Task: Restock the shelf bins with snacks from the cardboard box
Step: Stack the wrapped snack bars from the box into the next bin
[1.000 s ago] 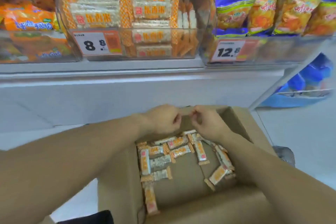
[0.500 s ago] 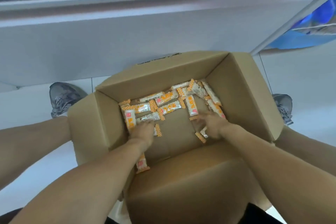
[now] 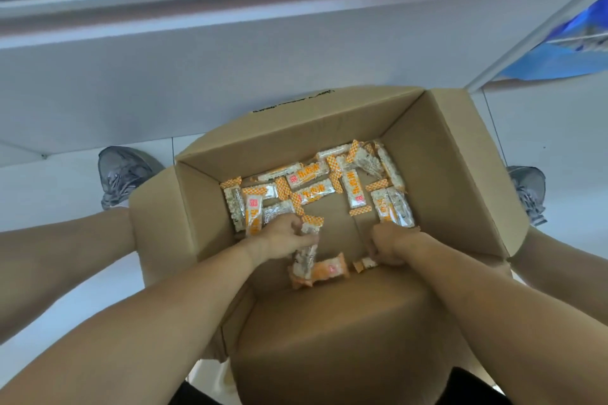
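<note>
Roughly a dozen wrapped snack bars [image 3: 316, 189] strewn over floor of cardboard box [image 3: 460, 181]; likely light, crinkly, slippery film, brittle inside, best pinched mid-length or by crimped ends. Left hand [image 3: 283, 235] curled round one bar [image 3: 304, 258]; right hand [image 3: 391, 245] curled over small packet [image 3: 363, 263] at near wall. Box on pale tiled floor [image 3: 543, 128] between grey shoes [image 3: 121, 174], below white shelf base [image 3: 197, 59]; bins out of view.

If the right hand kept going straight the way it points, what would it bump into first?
Probably the snack packets lying just beyond the right hand on the cardboard box floor; depth is hard to judge.
</note>
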{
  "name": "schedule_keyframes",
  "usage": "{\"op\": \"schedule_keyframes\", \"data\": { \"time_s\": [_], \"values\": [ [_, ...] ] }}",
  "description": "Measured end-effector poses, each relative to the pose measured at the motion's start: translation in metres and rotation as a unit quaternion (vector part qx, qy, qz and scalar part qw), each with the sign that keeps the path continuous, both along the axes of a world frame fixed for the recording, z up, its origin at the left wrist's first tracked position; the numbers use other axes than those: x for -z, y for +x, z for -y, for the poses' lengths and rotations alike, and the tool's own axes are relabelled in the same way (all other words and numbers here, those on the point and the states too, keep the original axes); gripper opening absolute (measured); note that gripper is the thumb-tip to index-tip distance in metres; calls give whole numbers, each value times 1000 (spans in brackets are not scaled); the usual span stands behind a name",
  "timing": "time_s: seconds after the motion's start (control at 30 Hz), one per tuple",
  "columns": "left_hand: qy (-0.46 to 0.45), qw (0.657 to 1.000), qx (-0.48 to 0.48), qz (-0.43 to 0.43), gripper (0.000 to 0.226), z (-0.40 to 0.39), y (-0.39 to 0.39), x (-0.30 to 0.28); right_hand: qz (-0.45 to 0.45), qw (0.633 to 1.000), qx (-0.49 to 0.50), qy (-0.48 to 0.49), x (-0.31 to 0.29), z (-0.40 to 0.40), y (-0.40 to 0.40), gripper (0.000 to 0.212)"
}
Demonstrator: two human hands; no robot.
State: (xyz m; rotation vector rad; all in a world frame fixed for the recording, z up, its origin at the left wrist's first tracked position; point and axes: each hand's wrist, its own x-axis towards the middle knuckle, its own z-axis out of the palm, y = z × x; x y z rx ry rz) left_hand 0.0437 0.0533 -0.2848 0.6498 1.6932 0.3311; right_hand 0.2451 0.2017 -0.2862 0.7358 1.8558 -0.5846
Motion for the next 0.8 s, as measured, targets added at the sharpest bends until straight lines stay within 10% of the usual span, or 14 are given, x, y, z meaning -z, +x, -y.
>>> {"op": "schedule_keyframes", "data": {
  "time_s": [0.2,0.43,0.57,0.7,0.8],
  "values": [
    [-24,992,-76,99,72,-3,-6,-36,15,998,48,-27,-21,10,-2,43],
    [-65,983,-76,157,45,-8,-34,-97,-66,990,92,-80,-71,-6,-49,16],
    [4,989,19,147,42,-29,-59,-166,-183,976,111,-35,-157,-33,-82,65],
    [120,988,77,66,29,-55,-76,-251,-253,961,111,-4,-244,-54,-90,60],
    [144,980,106,84,34,-60,-86,-308,-320,900,285,-86,-292,-59,-81,46]
  ]
}}
